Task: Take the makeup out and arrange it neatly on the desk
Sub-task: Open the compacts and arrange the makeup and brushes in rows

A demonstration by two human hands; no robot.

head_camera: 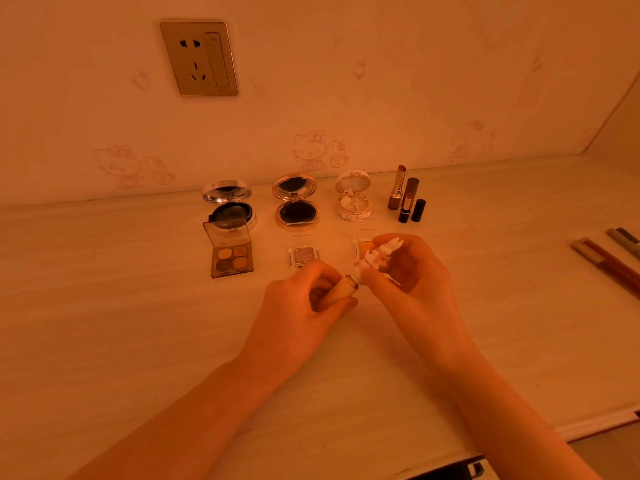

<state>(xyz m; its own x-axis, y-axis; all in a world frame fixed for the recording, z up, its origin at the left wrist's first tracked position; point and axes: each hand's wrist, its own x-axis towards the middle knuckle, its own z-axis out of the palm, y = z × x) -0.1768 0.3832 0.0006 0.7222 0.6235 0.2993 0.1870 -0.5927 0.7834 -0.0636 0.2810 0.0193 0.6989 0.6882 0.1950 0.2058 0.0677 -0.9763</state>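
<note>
Over the middle of the desk my left hand (304,299) grips a small tan tube (337,292). My right hand (408,271) pinches its white rabbit-shaped cap (375,258), which sits just off the tube's mouth. Along the wall stand three open round compacts: a silver one (228,206), a gold-rimmed one (296,202) and a white one (354,199). Two uncapped lipsticks (401,195) with their caps stand to the right. In front lie an open four-colour eyeshadow palette (231,256), a clear glitter pan (304,254) and another clear pan (362,245) partly behind my right hand.
Several pencils (606,261) lie at the desk's right edge. A wall socket (199,57) is mounted above left. The desk's front edge (588,424) runs at lower right, with a dark object (460,471) below it.
</note>
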